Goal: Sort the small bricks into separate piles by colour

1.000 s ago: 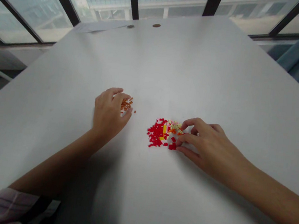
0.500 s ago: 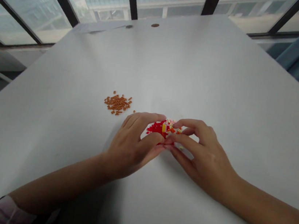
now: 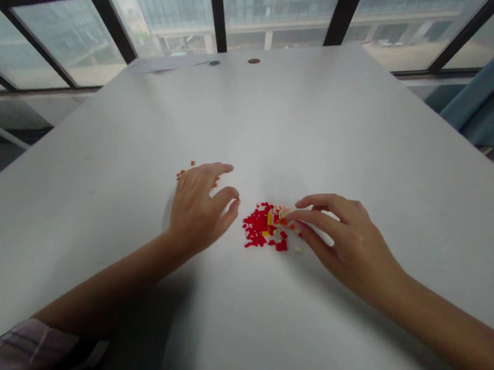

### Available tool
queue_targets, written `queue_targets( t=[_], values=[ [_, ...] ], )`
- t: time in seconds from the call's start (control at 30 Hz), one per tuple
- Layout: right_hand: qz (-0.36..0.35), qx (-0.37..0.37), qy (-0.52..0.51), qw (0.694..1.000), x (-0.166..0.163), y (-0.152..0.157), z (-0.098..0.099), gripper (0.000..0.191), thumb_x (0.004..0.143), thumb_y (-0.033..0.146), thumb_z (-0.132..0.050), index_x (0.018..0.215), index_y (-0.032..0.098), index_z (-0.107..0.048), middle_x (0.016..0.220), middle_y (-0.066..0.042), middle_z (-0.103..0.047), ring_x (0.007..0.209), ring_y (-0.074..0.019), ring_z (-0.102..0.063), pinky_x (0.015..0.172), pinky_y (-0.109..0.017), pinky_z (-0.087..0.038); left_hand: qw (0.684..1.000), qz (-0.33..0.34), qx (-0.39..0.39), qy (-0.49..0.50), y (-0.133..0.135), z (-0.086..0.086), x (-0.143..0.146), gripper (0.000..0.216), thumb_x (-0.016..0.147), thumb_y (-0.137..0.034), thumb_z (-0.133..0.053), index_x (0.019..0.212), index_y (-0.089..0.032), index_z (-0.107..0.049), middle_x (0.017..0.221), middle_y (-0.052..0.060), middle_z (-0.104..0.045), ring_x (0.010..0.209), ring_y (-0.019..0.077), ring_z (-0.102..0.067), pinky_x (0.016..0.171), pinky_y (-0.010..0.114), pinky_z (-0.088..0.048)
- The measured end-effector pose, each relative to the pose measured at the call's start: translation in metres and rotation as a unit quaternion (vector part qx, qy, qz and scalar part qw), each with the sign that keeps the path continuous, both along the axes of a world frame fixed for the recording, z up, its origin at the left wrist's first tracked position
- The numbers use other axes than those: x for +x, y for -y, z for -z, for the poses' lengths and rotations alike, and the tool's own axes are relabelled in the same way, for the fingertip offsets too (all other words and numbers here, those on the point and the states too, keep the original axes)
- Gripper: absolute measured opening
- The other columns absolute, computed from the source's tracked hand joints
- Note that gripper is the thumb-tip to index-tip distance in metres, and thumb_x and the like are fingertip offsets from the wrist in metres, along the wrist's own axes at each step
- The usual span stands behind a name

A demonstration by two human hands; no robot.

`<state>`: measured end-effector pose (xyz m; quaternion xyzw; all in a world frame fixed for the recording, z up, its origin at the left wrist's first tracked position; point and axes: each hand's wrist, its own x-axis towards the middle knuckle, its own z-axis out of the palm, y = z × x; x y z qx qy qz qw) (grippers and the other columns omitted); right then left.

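A mixed pile of small toy building bricks (image 3: 256, 225), mostly red with some yellow, white, pink and orange, lies on the white table. My right hand (image 3: 343, 234) reaches into its right side from the right. The thumb and fingers are brought close together there, and what they pinch, if anything, is too small to make out. To the left of the pile, my left hand (image 3: 201, 203) hovers with index finger and thumb pinched, and what looks like a tiny brown brick (image 3: 238, 199) shows at the tips. Behind this hand are small brown bricks (image 3: 180, 174), mostly covered by it.
The white table (image 3: 282, 123) stretches away to large dark-framed windows (image 3: 215, 8). Two round dark spots (image 3: 254, 61) mark its far edge, beside a flat pale sheet (image 3: 167, 65). A blue curtain (image 3: 490, 102) hangs at the right.
My left hand has moved left, off the mixed pile and in front of the brown bricks, uncovering the red ones. My right hand stays at the pile's right side. The view has tilted up slightly.
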<state>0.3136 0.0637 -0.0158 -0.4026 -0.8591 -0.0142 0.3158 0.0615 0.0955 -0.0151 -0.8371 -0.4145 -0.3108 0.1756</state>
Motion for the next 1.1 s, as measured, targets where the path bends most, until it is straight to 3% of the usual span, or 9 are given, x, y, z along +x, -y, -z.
queue_targets(
  t=[0.13,0.3,0.47,0.57,0.73,0.9,1.1],
  values=[
    [-0.025,-0.058,0.004,0.998,0.019,-0.005,0.006,0.019,0.096,0.023,-0.050,0.105,0.020,-0.067,0.103,-0.011,-0.070,0.090,-0.0213,-0.068,0.077,-0.038,-0.057,0.993,-0.112,-0.036,-0.007,-0.026,0.009,-0.029,0.003,0.081,-0.020,-0.068,0.080,-0.021,-0.071,0.115,0.011,-0.067,0.106,0.0307,-0.060,0.089,0.047,-0.046],
    [-0.004,-0.075,0.011,0.997,0.030,0.005,0.015,0.021,0.095,0.028,-0.049,0.100,0.023,-0.069,0.112,-0.013,-0.067,0.095,-0.0254,-0.069,0.079,-0.044,-0.059,0.984,-0.158,-0.077,-0.010,-0.041,0.016,-0.044,0.008,0.081,-0.025,-0.068,0.085,-0.021,-0.073,0.113,0.012,-0.067,0.107,0.0313,-0.060,0.090,0.048,-0.045],
    [0.000,-0.100,-0.013,0.995,0.028,0.012,0.014,0.025,0.097,0.028,-0.046,0.105,0.022,-0.069,0.117,-0.013,-0.068,0.104,-0.0248,-0.068,0.089,-0.041,-0.059,0.980,-0.177,-0.080,-0.029,-0.040,0.009,-0.045,0.013,0.082,-0.026,-0.067,0.091,-0.018,-0.072,0.117,0.015,-0.064,0.112,0.0337,-0.058,0.091,0.050,-0.046],
    [0.006,-0.129,-0.002,0.992,0.025,0.005,0.017,0.034,0.098,0.032,-0.044,0.122,0.018,-0.063,0.129,-0.015,-0.064,0.114,-0.0256,-0.065,0.098,-0.043,-0.055,0.986,-0.129,-0.090,-0.048,-0.029,0.004,-0.041,0.013,0.084,-0.025,-0.064,0.093,-0.017,-0.070,0.116,0.015,-0.064,0.110,0.0322,-0.059,0.093,0.050,-0.047],
    [0.012,-0.145,0.036,0.989,0.017,-0.013,0.033,0.042,0.100,0.035,-0.036,0.127,0.015,-0.061,0.140,-0.015,-0.057,0.127,-0.0253,-0.056,0.107,-0.045,-0.047,0.986,0.057,-0.130,-0.093,0.018,0.002,-0.026,0.020,0.087,-0.023,-0.063,0.104,-0.014,-0.065,0.121,0.017,-0.061,0.115,0.0299,-0.056,0.098,0.048,-0.049],
    [0.008,-0.098,0.060,0.993,0.005,-0.008,0.040,0.041,0.100,0.032,-0.037,0.129,0.013,-0.060,0.137,-0.016,-0.059,0.128,-0.0263,-0.054,0.109,-0.049,-0.045,0.978,0.111,-0.155,-0.088,0.055,0.005,-0.015,0.015,0.087,-0.020,-0.062,0.101,-0.015,-0.064,0.124,0.017,-0.059,0.117,0.0308,-0.056,0.098,0.049,-0.051],
    [-0.018,-0.083,0.095,0.992,0.002,0.007,0.030,0.044,0.101,0.026,-0.034,0.133,0.007,-0.057,0.137,-0.017,-0.058,0.126,-0.0242,-0.056,0.105,-0.041,-0.049,0.974,0.166,-0.139,-0.062,0.050,0.013,-0.008,0.020,0.087,-0.017,-0.059,0.107,-0.014,-0.062,0.113,0.014,-0.065,0.107,0.0277,-0.061,0.091,0.045,-0.055]
  ],
)
